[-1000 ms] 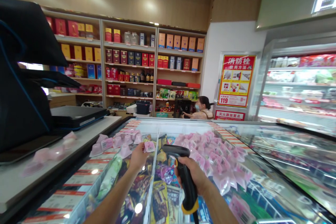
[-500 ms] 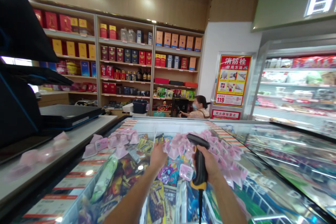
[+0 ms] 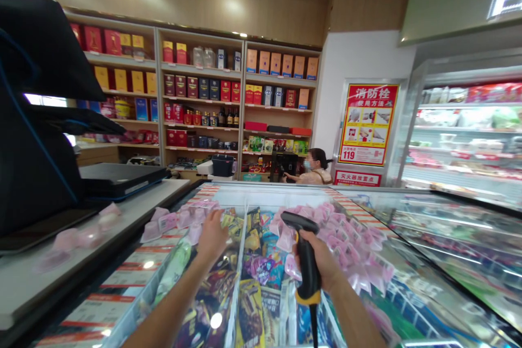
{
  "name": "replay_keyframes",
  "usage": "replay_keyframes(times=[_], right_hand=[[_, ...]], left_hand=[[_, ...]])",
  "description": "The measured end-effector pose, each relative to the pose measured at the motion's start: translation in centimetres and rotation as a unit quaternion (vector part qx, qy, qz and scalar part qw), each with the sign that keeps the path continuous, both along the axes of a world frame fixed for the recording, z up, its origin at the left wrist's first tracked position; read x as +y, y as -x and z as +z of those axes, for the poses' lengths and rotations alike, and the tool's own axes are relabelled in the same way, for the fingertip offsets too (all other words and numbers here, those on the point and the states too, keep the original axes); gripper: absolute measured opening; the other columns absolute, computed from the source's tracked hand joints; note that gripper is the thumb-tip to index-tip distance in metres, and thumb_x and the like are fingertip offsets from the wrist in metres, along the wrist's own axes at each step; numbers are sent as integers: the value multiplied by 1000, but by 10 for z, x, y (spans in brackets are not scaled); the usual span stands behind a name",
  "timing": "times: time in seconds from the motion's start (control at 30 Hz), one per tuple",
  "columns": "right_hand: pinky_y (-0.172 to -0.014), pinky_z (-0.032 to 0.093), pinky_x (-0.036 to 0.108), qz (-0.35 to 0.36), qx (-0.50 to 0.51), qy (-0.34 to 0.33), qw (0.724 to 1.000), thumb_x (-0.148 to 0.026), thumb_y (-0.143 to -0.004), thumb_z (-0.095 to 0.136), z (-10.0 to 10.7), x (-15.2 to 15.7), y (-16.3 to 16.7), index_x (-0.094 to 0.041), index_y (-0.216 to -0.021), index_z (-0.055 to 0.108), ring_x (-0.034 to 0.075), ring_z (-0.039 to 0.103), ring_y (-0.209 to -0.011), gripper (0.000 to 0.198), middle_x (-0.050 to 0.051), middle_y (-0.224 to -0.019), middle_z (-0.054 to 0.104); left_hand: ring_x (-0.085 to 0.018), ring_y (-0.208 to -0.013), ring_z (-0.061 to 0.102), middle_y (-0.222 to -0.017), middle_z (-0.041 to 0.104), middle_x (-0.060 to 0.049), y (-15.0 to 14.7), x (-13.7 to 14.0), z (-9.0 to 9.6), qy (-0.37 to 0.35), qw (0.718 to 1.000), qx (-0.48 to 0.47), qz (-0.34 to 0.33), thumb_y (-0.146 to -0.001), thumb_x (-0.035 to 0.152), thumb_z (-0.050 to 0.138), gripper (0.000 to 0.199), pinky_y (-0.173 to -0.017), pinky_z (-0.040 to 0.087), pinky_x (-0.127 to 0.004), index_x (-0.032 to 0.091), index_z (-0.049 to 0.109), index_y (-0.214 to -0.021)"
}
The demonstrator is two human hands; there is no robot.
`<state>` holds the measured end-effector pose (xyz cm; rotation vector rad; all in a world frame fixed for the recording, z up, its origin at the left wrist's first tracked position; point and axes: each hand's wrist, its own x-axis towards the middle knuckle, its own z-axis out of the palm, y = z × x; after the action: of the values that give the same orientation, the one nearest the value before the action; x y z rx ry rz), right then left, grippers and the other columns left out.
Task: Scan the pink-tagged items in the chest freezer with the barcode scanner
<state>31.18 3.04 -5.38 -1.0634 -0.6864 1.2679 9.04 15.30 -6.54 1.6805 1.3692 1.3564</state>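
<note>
1. Black-and-yellow plastic handheld scanner (image 3: 309, 269): held head-up above the near middle of the freezer, cable hanging from its base. The upright hold presumably leaves the head free to be aimed.
2. Right hand (image 3: 320, 261): wrapped around the scanner's handle, apparently a grip that lets one hand both carry and trigger it.
3. Left hand (image 3: 212, 239): reaching forward beside the left-hand cups, fingers partly bent; whether they pinch anything, one cannot tell. Working apart from the scanner, it seems kept free for handling cups.
4. Left-hand group of pale pink translucent plastic cups (image 3: 166, 223): lying along the freezer's left side, some with printed striped labels; near the left hand, likely for easy reach.
5. Right-hand heap of similar pink cups (image 3: 346, 244): larger, piled loosely beyond and right of the scanner. The heaping suggests order matters little.
6. Glass-topped chest freezer (image 3: 281, 194): bears both groups; its flat top evidently serves as a work surface. Colourful packets (image 3: 249, 310) show beneath.
7. Pale grey tabletop (image 3: 175, 191), left: carries a few more pink cups (image 3: 90, 236) beside a black terminal (image 3: 44, 98), probably set aside there.
</note>
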Motion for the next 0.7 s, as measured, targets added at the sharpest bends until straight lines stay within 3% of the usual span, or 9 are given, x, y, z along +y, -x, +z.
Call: replay_keyframes(times=[0.1,0.23,0.43,0.57,0.7], right_hand=[[-33,35,18,51,-8,-10,999,-42,-64,52,0,-2,15,-14,-69,52,8,47,-36,28,-1,-49,55],[-32,34,19,96,-49,2,994,-44,-65,50,-2,-3,30,-12,-62,52,8,45,-34,32,0,-47,53],[-32,34,20,120,-83,-4,989,-43,-65,48,-5,-5,38,-12,-59,52,8,45,-34,32,1,-47,53],[-31,33,19,149,-110,-15,983,-42,-66,45,-4,-9,42,-11,-56,52,8,42,-31,33,1,-41,51],[-32,34,20,158,-94,-28,983,-41,-65,47,-3,-11,44,-12,-61,52,9,45,-34,29,1,-47,53]], left_hand=[[-27,-124,12,-130,30,-11,45,7,0,5,997,9,76,-63,5,53,46,-100,11,-37,14,45,-108],[-28,-113,36,-104,55,-10,67,17,-9,72,994,-9,87,-61,5,56,29,-94,23,-39,15,56,-88],[-14,-81,55,-94,56,-3,44,15,-8,188,974,-123,21,-77,26,48,21,-71,45,-34,13,52,-93],[-9,-66,56,-83,58,-2,22,9,1,245,942,-220,-63,-79,30,44,23,-59,47,-27,12,53,-91],[-8,-63,56,-80,59,-1,9,7,4,262,920,-275,-95,-79,30,43,22,-56,47,-25,12,53,-89]])
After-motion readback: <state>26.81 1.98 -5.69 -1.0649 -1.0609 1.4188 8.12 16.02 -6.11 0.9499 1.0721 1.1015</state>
